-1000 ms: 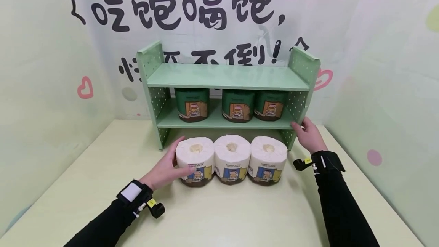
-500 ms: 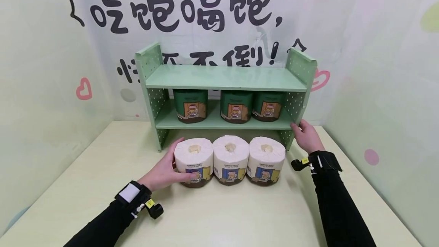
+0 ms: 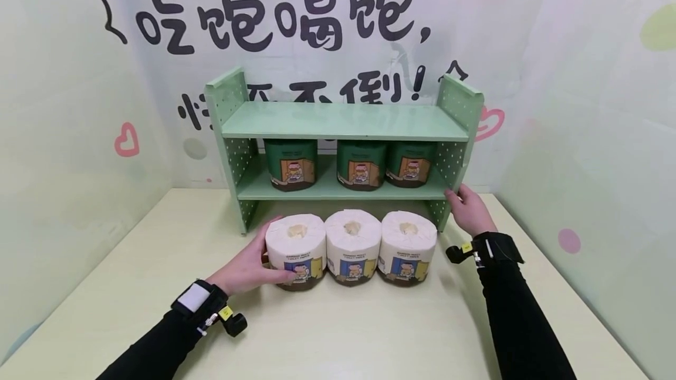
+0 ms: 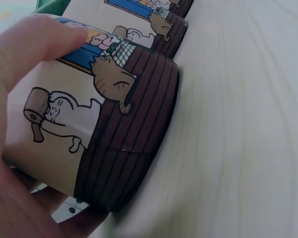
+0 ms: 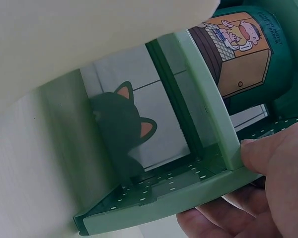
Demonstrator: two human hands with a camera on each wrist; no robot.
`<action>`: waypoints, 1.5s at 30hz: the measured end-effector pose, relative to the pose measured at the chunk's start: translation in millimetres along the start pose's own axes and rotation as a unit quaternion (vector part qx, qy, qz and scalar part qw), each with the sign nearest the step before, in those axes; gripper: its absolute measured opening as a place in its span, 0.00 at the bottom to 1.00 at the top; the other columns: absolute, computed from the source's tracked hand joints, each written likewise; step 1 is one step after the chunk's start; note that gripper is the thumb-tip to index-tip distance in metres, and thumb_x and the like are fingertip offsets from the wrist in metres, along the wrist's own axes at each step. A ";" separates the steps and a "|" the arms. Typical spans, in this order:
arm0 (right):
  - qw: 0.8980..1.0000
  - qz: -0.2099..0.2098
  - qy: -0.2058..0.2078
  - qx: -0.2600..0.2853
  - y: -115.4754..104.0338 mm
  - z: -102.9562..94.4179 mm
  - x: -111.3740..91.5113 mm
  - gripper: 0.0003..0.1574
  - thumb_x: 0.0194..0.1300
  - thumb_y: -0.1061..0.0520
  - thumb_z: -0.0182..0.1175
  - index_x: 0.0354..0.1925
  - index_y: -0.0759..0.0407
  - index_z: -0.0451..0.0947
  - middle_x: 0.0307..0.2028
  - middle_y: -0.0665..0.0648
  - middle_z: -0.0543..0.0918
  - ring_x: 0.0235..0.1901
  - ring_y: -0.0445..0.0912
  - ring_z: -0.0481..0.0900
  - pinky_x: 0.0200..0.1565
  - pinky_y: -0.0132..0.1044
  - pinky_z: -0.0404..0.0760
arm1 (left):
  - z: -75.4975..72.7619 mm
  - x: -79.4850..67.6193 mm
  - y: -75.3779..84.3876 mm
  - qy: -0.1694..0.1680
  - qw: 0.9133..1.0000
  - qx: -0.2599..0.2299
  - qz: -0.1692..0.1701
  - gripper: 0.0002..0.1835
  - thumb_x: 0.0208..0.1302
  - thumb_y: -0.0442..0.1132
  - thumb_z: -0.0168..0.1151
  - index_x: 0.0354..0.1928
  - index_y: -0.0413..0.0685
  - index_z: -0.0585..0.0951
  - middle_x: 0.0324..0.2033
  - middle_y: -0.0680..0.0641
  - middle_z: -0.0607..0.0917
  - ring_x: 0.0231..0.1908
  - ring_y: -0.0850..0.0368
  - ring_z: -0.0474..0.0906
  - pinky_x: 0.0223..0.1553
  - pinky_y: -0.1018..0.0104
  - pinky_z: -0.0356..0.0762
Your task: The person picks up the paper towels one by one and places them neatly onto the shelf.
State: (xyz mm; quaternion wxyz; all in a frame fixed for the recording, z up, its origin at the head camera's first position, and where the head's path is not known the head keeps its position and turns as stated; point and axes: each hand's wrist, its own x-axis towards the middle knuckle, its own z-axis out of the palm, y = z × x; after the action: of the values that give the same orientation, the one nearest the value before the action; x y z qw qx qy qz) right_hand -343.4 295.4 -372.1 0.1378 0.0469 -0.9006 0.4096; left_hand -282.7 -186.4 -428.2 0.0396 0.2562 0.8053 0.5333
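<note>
Since the frame of a second ago, the thumb of the left hand (image 3: pixel 244 267) sits slightly lower on the front of the left white roll (image 3: pixel 296 246); otherwise the head view has shifted a little, while the rolls and the green rack (image 3: pixel 343 121) keep their positions relative to one another. The left hand is grasping that roll, thumb across the printed front, remaining fingers curled around the far side. The roll is upright at the left end of a row on the table (image 3: pixel 327 333), beside the middle white roll (image 3: pixel 353 251) and the right white roll (image 3: pixel 408 251); neighbours appear to touch. The right hand (image 3: pixel 472 213) is gripping the right side panel of the rack, thumb at the front end of the lower board, fingers behind the panel. The rack stands upright behind the row. Its lower board carries the left green roll (image 3: pixel 290 163), apart from the others, and the middle green roll (image 3: pixel 361 164) and right green roll (image 3: pixel 411 163), set close together. Black lettering (image 3: pixel 319 16) marks the back wall.
</note>
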 end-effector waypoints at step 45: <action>1.000 0.008 0.003 -0.019 -3.1 1.5 0.6 0.29 0.82 0.48 0.40 0.68 0.67 0.64 0.59 0.71 0.73 0.57 0.62 0.69 0.59 0.62 0.66 | -28.1 25.2 83.6 0.060 0.992 -0.040 0.100 0.47 0.55 0.35 0.76 0.71 0.53 0.57 0.59 0.48 0.72 0.53 0.50 0.74 0.50 0.45 0.76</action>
State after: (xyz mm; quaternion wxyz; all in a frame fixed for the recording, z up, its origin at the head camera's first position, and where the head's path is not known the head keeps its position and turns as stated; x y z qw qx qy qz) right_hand -343.7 292.3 -370.6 0.1384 0.0358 -0.9080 0.3938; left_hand -283.0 -173.5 -337.3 -0.0523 0.3015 0.7541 0.5811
